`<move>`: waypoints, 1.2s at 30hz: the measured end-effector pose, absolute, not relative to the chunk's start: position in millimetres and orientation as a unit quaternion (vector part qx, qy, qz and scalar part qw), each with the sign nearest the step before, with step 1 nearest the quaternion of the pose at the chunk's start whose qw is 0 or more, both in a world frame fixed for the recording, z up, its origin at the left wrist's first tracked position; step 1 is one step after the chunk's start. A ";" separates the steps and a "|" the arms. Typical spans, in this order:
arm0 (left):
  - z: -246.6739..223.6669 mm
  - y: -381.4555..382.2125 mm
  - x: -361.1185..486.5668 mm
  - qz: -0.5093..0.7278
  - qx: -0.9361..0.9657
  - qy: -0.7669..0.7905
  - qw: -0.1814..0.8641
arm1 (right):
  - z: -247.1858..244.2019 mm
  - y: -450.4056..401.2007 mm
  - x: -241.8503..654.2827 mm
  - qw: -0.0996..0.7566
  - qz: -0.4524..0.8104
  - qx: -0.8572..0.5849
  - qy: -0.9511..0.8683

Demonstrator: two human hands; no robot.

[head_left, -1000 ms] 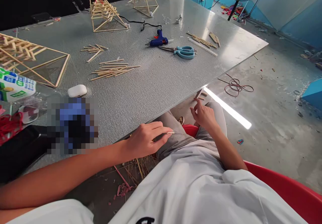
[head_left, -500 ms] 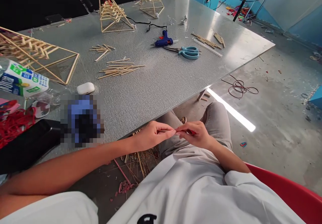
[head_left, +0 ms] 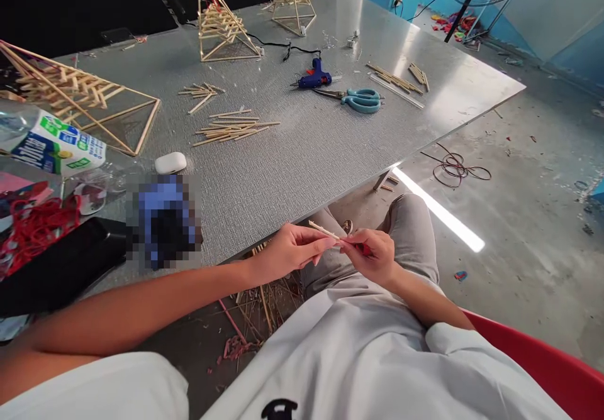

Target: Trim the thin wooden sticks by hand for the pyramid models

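Over my lap, just off the table edge, both hands meet fingertip to fingertip. Between them a thin pale wooden stick [head_left: 323, 229] points up and to the left. My left hand [head_left: 285, 253] is closed, thumb and fingers pinching the stick near its lower end. Closed too, my right hand [head_left: 375, 256] pinches at that same end. Something small and red [head_left: 365, 250] shows inside the right hand; its kind is mostly hidden by the fingers.
On the grey table [head_left: 264, 181] lie loose sticks [head_left: 231, 129], a blue glue gun [head_left: 315, 75], scissors [head_left: 362, 100], a white case [head_left: 170, 163], a plastic bottle [head_left: 70, 146] and red string [head_left: 38, 231]. Stick pyramids [head_left: 221, 27] stand behind. A coiled cord [head_left: 455, 168] lies on the floor.
The stick now shows clearly above my left fingers, where it was mostly hidden before. My hands have shifted slightly, and the whole view has moved a little.
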State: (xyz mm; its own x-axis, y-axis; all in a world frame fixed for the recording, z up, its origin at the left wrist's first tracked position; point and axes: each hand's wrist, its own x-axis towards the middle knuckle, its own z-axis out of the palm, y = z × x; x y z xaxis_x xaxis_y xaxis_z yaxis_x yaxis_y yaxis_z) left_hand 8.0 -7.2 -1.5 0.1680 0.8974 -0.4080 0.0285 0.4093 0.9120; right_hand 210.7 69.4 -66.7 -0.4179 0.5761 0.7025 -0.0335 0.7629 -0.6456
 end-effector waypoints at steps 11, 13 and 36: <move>-3.1 -8.0 10.4 0.334 0.441 0.556 0.620 | -74.2 65.5 207.9 0.491 0.231 -0.115 -0.832; -2.4 -10.1 10.1 0.330 0.458 0.552 0.614 | -72.5 65.2 207.3 0.465 0.329 -0.150 -0.808; -2.3 -8.5 6.4 0.239 0.565 0.586 0.529 | -65.1 90.5 210.8 0.432 0.346 -0.139 -0.821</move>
State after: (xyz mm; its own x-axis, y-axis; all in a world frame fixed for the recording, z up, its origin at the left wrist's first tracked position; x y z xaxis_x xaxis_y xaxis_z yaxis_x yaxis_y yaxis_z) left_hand 6.4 -8.5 -2.3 0.1985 0.9152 -0.3507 0.4101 0.2474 0.8778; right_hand 210.8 90.5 -65.1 -0.5885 0.5270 0.6132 -0.0697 0.7225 -0.6878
